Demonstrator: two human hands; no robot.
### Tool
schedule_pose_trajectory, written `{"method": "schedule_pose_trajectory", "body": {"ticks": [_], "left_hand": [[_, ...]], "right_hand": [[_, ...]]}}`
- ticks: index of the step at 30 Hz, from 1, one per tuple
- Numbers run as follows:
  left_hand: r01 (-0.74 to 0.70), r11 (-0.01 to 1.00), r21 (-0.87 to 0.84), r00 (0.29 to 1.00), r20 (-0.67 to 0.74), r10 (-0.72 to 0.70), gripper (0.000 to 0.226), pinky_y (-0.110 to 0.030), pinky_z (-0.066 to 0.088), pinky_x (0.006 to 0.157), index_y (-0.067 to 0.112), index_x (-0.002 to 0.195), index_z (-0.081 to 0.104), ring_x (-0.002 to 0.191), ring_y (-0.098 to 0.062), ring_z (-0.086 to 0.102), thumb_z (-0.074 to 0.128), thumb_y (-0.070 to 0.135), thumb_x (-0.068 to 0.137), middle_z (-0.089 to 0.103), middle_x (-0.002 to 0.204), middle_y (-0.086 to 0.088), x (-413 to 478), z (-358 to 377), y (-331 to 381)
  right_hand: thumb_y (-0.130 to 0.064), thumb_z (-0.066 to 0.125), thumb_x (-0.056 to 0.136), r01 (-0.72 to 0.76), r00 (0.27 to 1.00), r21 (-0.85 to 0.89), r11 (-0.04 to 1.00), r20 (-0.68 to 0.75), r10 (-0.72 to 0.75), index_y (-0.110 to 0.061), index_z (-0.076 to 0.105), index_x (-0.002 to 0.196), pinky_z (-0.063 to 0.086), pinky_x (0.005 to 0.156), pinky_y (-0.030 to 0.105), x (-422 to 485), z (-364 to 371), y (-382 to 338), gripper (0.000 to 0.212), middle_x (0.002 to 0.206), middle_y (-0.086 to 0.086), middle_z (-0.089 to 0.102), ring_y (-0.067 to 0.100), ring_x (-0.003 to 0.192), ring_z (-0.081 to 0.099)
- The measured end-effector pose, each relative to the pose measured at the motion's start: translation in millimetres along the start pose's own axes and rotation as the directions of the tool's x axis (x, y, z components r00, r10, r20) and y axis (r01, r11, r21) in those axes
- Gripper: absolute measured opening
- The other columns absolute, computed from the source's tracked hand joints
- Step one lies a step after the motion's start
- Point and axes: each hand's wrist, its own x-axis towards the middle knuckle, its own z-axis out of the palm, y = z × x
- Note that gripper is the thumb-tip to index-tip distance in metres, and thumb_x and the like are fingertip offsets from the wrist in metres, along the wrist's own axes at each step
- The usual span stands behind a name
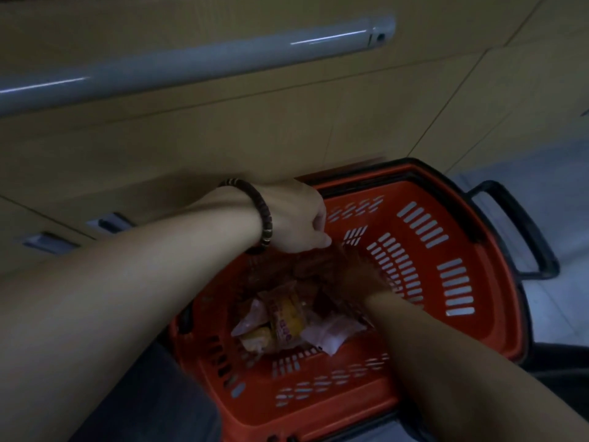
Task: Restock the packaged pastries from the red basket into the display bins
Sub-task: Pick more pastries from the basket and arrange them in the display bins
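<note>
Forearms (127, 298) enter from the lower corners into the red slotted plastic basket (360, 397), where clear-wrapped yellow pastry packets (283, 323) lie lower centre, just frame-left of the blurred right hand (360, 275) and below the curled left hand (296, 218); neither hand's grip can be told.

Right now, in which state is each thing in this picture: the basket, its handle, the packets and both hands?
Red slotted plastic basket: upright, open on top, holding a few packets.
Black basket handle: lowered outside the rim.
Clear-wrapped yellow pastries: lying loose on the basket floor.
Left hand: inside the basket, fingers curled, grip unclear.
Right hand: deep in the basket, blurred, grip unclear.
</note>
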Motion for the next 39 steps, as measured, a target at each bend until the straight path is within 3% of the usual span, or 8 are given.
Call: {"method": "schedule_pose_trajectory", "body": {"ticks": [11, 14, 18, 21, 25, 31, 35, 39], "left_hand": [[-0.003, 1.0, 0.027, 0.999, 0.038, 0.002, 0.033, -0.025, 0.045, 0.084, 0.027, 0.118, 0.073, 0.115, -0.017, 0.062, 0.058, 0.052, 0.102, 0.068, 0.126, 0.005, 3, -4, 7], [0.006, 0.999, 0.044, 0.999, 0.05, -0.009, 0.035, -0.023, 0.042, 0.079, 0.027, 0.119, 0.073, 0.105, -0.014, 0.062, 0.057, 0.053, 0.103, 0.068, 0.125, 0.004, 3, -5, 4], [0.007, 0.999, 0.05, 0.998, 0.055, -0.01, 0.034, -0.02, 0.039, 0.06, 0.025, 0.117, 0.073, 0.072, -0.004, 0.053, 0.059, 0.052, 0.102, 0.066, 0.111, 0.007, 2, -7, 0], [-0.004, 0.999, 0.035, 0.998, 0.059, 0.002, 0.038, -0.023, 0.039, 0.076, 0.025, 0.123, 0.071, 0.089, -0.01, 0.055, 0.065, 0.054, 0.098, 0.069, 0.116, 0.007, 0, -6, -5], [-0.038, 0.999, -0.022, 0.996, 0.079, 0.04, 0.066, -0.029, 0.049, 0.09, 0.025, 0.138, 0.056, 0.11, -0.018, 0.061, 0.07, 0.065, 0.088, 0.064, 0.125, 0.004, -7, -4, -6], [-0.16, 0.948, -0.275, 0.978, -0.175, 0.115, 0.037, -0.028, 0.05, 0.072, 0.028, 0.115, 0.063, 0.086, -0.014, 0.068, 0.076, 0.052, 0.09, 0.071, 0.095, 0.009, -19, -10, 6], [-0.135, 0.936, -0.325, 0.948, -0.317, 0.026, 0.021, -0.014, 0.043, 0.058, 0.028, 0.106, 0.068, 0.08, -0.01, 0.065, 0.072, 0.045, 0.095, 0.071, 0.092, 0.011, -31, -23, 7], [-0.133, 0.842, -0.522, 0.92, -0.381, -0.09, 0.028, -0.026, 0.056, 0.072, 0.024, 0.098, 0.072, 0.084, -0.014, 0.071, 0.067, 0.051, 0.097, 0.075, 0.091, 0.011, -43, -30, 2]], "right_hand": [[-0.091, 0.039, 0.083, 0.117, 0.986, 0.26, 0.959, -0.143, -0.081, -0.055, 0.055, 0.126, 0.058, 0.093, 0.041, -23, -38, -21, 0.059, 0.121, -0.01, 0.072, 0.02, 0.109, 0.072], [-0.08, 0.052, 0.081, 0.186, 0.981, 0.334, 0.924, -0.114, -0.157, -0.055, 0.062, 0.122, 0.057, 0.094, 0.036, -25, -51, -19, 0.048, 0.119, -0.01, 0.075, 0.018, 0.11, 0.072], [-0.055, 0.058, 0.08, 0.256, 0.956, 0.204, 0.945, 0.09, -0.278, -0.019, 0.057, 0.148, 0.048, 0.106, 0.031, -24, -105, -19, 0.077, 0.142, 0.012, 0.065, 0.028, 0.128, 0.064], [-0.029, 0.063, 0.095, 0.188, 0.916, 0.035, 0.982, 0.354, -0.188, -0.028, 0.055, 0.146, 0.062, 0.07, 0.03, -35, -176, -32, 0.052, 0.119, 0.009, 0.073, 0.022, 0.085, 0.074], [-0.012, 0.056, 0.095, -0.046, 0.866, 0.295, 0.954, 0.488, -0.109, -0.022, 0.066, 0.119, 0.057, 0.065, 0.043, -71, -258, -46, 0.028, 0.086, 0.007, 0.067, 0.027, 0.071, 0.058], [0.0, 0.053, 0.095, -0.048, 0.897, 0.474, 0.879, 0.408, -0.171, -0.02, 0.069, 0.116, 0.05, 0.06, 0.034, -135, -335, -41, 0.033, 0.091, 0.013, 0.063, 0.028, 0.074, 0.055], [-0.02, 0.069, 0.099, -0.058, 0.94, 0.718, 0.693, 0.273, -0.204, -0.003, 0.067, 0.121, 0.045, 0.052, 0.03, -166, -342, -16, 0.027, 0.083, 0.021, 0.057, 0.024, 0.059, 0.053], [-0.025, 0.067, 0.096, -0.088, 0.972, 0.906, 0.414, 0.169, -0.162, -0.003, 0.067, 0.108, 0.037, 0.054, 0.029, -182, -330, 2, 0.026, 0.085, 0.021, 0.045, 0.024, 0.061, 0.046]]}}
